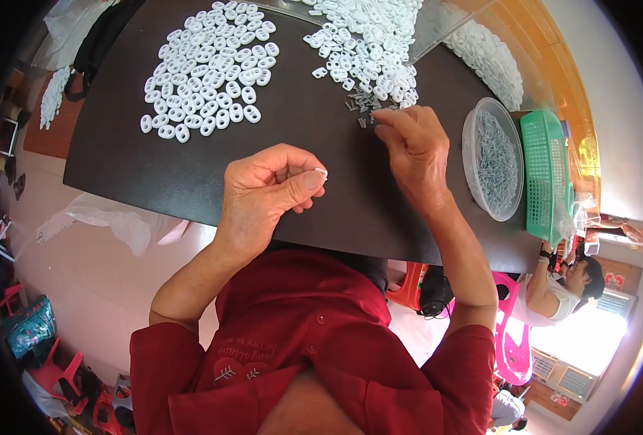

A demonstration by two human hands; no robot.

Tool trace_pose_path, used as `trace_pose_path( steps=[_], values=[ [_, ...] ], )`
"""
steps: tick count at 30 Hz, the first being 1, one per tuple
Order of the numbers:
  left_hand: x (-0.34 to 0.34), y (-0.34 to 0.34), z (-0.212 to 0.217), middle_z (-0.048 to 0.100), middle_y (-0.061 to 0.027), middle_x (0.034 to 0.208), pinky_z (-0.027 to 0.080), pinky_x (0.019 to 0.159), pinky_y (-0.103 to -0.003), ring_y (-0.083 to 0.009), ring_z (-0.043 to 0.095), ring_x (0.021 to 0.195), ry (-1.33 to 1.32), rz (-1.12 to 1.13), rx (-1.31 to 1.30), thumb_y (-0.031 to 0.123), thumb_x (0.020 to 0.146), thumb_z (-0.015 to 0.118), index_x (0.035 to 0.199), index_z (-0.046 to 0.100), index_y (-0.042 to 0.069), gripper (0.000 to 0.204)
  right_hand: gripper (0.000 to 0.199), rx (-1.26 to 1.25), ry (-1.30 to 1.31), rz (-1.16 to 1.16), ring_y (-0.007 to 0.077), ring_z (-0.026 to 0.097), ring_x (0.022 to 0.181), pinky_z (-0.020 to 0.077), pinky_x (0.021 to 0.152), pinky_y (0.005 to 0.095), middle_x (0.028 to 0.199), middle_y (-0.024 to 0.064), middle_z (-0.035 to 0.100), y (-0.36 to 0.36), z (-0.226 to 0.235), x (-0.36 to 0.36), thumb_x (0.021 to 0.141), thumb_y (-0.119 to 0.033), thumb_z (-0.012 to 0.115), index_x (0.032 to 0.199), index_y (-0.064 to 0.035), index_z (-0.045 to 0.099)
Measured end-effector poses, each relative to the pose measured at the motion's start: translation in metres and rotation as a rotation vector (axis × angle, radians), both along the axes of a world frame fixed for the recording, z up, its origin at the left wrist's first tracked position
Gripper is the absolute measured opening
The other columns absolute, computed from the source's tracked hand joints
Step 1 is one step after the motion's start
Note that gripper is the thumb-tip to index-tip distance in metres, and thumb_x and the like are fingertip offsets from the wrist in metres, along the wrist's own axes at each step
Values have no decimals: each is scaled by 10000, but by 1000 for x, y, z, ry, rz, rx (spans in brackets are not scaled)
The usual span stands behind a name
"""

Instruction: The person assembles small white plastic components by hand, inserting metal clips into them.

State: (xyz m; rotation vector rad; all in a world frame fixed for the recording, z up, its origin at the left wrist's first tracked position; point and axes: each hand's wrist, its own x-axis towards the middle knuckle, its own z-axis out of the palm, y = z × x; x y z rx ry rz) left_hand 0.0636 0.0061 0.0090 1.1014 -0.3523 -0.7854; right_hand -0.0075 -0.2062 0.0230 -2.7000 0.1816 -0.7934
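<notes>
My left hand (267, 192) is closed around a small white plastic piece (321, 172), pinched between thumb and forefinger above the dark table (154, 167). My right hand (412, 148) reaches forward with its fingertips on several small grey metal pieces (361, 107) lying at the near edge of a loose heap of white oval pieces (368, 54). A second, flatter spread of white oval pieces (209, 69) lies at the far left of the table.
A clear round bowl (492, 156) of small metal parts stands right of my right hand, with a green plastic basket (546, 174) beside it. More white pieces (492, 61) lie far right. Another person (564, 283) sits at lower right. White bags (114, 221) lie on the floor.
</notes>
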Motion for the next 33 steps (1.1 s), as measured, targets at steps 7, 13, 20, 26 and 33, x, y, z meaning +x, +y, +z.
trace_pose_path(
  steps=[7, 13, 20, 26, 33],
  values=[
    [-2, 3, -3, 632, -69, 783, 470, 553, -202, -103, 596, 656, 22, 11, -25, 50, 829, 668, 883, 640, -24, 96, 168, -125, 34, 43, 248, 526, 694, 429, 618, 359, 697, 65, 537, 14, -2, 20, 682, -8, 691, 836, -75, 675],
    [-4, 5, -5, 633, -72, 791, 477, 562, -204, -103, 600, 665, -8, 17, -48, 43, 840, 657, 891, 634, -31, 94, 160, -155, 87, 52, 249, 530, 697, 431, 626, 355, 684, 75, 536, 10, -5, 18, 691, -10, 690, 841, -61, 670],
    [-2, 6, -8, 636, -76, 802, 482, 568, -205, -107, 604, 672, 4, 15, -71, 39, 841, 655, 900, 634, -33, 95, 156, -53, -37, 45, 247, 538, 702, 436, 626, 344, 684, 70, 553, 5, -7, 32, 697, -28, 700, 847, -58, 670],
    [-4, 5, -10, 637, -78, 820, 493, 578, -209, -114, 611, 683, 4, 38, -107, 24, 833, 659, 910, 638, -30, 96, 81, -246, 59, 52, 257, 525, 706, 433, 607, 368, 692, 71, 546, 12, -7, 45, 703, -29, 675, 763, -59, 630],
    [-6, 6, -10, 637, -79, 817, 488, 575, -209, -112, 607, 679, 11, 64, -110, 26, 834, 657, 912, 636, -28, 97, 59, -250, 99, 133, 289, 538, 704, 439, 601, 390, 707, 92, 563, 13, -2, 53, 718, -25, 628, 711, -38, 571]
  ],
)
